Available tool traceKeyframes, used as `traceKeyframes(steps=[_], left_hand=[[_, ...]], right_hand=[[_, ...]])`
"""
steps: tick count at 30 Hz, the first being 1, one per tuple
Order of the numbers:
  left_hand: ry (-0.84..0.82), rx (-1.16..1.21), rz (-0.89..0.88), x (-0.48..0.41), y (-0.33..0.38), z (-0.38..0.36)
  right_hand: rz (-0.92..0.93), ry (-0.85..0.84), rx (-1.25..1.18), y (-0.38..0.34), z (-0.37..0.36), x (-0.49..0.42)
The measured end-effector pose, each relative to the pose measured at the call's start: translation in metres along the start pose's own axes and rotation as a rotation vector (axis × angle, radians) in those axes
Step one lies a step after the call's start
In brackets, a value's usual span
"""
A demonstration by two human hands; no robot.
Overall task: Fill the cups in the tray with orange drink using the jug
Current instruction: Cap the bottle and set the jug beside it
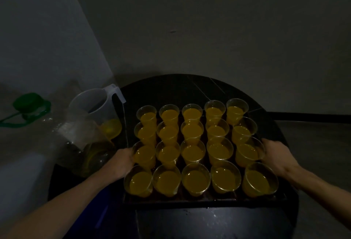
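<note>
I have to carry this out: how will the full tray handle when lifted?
Likely heavy: the tray holds twenty filled cups. Tilting would probably spill them, as they are open-topped. The thin cups may slide; left hand and right hand flank it, which should help.

No text, number or brand mark is legible; the frame is dim. The clear bottle (83, 149) at the left carries a pale patch (66, 129) on its shoulder that may be a label, but it is too dark and blurred to read. No print can be made out on the jug (91, 104), the cups (192, 153) or the tray (171, 201).
</note>
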State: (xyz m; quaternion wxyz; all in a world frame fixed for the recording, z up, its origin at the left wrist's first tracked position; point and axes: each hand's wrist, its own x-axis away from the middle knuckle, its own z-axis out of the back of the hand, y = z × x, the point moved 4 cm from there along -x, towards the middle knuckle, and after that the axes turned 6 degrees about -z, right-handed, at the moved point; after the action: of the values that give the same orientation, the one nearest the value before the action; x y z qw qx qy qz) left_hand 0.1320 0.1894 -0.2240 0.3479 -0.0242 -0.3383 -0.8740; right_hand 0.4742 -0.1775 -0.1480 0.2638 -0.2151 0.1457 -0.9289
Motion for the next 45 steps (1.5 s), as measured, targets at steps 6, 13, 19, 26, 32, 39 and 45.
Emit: traceKeyframes(steps=[6, 13, 19, 26, 32, 39, 45], left_hand=[[-0.003, 0.009, 0.01, 0.025, 0.048, 0.017], [-0.013, -0.045, 0.018, 0.04, 0.073, 0.027], [0.008, -0.073, 0.031, 0.046, 0.084, 0.032], [0.023, -0.066, 0.02, 0.049, 0.095, 0.034], [0.035, -0.082, 0.018, 0.048, 0.105, 0.047], [0.038, -0.132, 0.032, 0.043, 0.117, 0.059], [0.053, -0.096, 0.054, 0.028, 0.121, 0.068]], right_hand=[[0.014, 0.04, 0.018, 0.0, 0.003, 0.003], [0.006, 0.048, 0.006, 0.002, 0.002, 0.003], [0.036, 0.083, 0.005, 0.002, 0.001, 0.003], [0.035, 0.089, -0.025, -0.002, 0.008, 0.003], [0.029, 0.092, -0.002, -0.008, 0.017, -0.003], [0.039, 0.098, -0.023, -0.014, 0.028, -0.013], [0.046, 0.103, -0.028, -0.022, 0.038, -0.029]])
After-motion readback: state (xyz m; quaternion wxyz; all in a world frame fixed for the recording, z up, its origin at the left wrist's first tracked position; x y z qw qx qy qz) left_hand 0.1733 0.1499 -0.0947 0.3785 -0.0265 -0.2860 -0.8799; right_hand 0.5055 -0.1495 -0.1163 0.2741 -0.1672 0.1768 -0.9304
